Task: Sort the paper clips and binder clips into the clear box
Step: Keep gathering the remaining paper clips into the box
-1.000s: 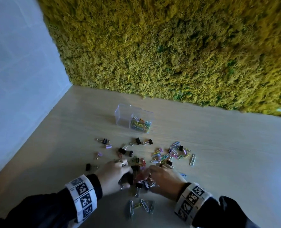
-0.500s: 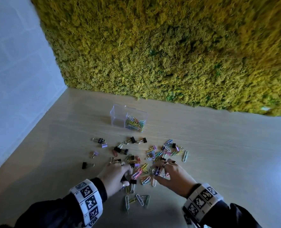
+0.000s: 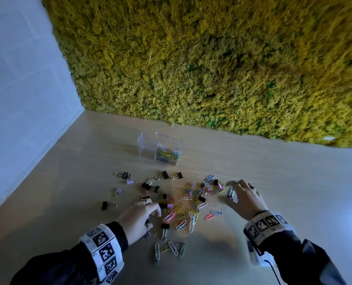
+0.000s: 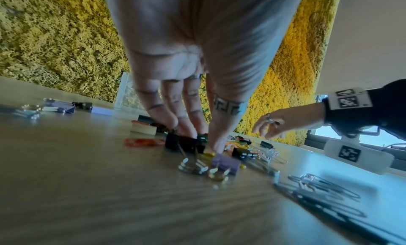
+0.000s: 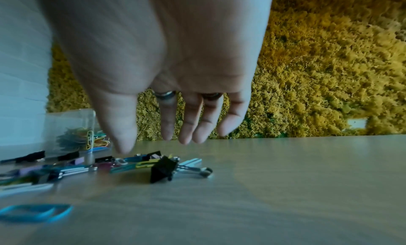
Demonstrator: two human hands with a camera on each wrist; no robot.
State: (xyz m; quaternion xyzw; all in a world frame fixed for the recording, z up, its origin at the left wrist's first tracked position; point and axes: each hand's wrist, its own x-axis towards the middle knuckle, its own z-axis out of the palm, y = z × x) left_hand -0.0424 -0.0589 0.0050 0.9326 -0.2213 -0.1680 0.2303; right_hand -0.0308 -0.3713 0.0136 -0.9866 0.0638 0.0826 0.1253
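Left hand (image 3: 139, 218) was down in the pile, straight fingertips (image 4: 189, 130) pressing on black binder clips (image 4: 184, 143); nothing gripped. Right hand (image 3: 246, 197) hung just above the right edge of the scatter, fingers (image 5: 189, 127) loose and spread, empty. A black binder clip (image 5: 163, 168) sat right below it. Loose paper clips (image 3: 188, 204) and binder clips were mixed on the wooden table (image 3: 274, 182). Clear box (image 3: 160, 148) stood well beyond the pile near the moss wall (image 3: 212, 58): right compartment held coloured paper clips, left one bare.
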